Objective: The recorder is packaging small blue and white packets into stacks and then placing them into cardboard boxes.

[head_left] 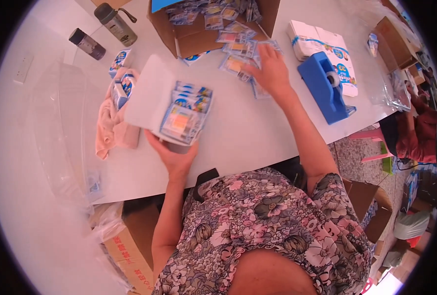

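My left hand [172,156] is closed around the lower end of a small white box [147,101] with its lid folded back to the left. Several blue-edged clear sachets [181,120] fill the box; the front one shows orange and dark contents. My right hand [271,71] lies palm down over loose sachets [239,48] spilling from a large cardboard box [194,39]. Its fingers are stretched out and slightly apart, and I see nothing gripped in them. Part of the sachets beneath it is hidden.
Right of the loose sachets are a blue tape dispenser [322,88] and a stack of flat white cartons [334,44]. To the left lie a pink cloth [122,125] with small packs on it and two bottles [115,25]. Another person [415,125] sits at far right.
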`<state>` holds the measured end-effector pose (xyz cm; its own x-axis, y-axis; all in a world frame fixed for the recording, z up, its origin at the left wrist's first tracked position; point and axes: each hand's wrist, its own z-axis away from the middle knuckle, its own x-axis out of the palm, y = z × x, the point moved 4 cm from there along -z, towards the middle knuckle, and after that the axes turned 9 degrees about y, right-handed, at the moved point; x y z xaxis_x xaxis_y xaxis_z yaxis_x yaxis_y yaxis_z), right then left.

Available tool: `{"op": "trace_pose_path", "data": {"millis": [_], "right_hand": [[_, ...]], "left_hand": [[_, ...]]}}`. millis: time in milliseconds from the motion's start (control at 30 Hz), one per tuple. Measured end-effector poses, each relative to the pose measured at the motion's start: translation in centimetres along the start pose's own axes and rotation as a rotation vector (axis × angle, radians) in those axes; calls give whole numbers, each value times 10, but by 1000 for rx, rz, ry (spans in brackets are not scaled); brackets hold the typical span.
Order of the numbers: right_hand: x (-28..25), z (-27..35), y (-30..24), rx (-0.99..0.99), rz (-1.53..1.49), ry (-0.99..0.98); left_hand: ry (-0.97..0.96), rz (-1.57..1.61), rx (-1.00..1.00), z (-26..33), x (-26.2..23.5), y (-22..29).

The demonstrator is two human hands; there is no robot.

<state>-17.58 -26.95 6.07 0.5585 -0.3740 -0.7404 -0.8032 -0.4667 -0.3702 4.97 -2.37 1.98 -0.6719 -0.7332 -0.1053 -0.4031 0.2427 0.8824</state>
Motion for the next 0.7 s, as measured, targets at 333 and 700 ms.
{"op": "trace_pose_path", "data": {"millis": [333,700], "right_hand": [[-12,72,22,-46,-464,-278],[-37,81,-3,-262,-624,-377]], "left_hand": [[241,-479,127,19,-65,10],[-767,-189,62,26,91,9]]}}
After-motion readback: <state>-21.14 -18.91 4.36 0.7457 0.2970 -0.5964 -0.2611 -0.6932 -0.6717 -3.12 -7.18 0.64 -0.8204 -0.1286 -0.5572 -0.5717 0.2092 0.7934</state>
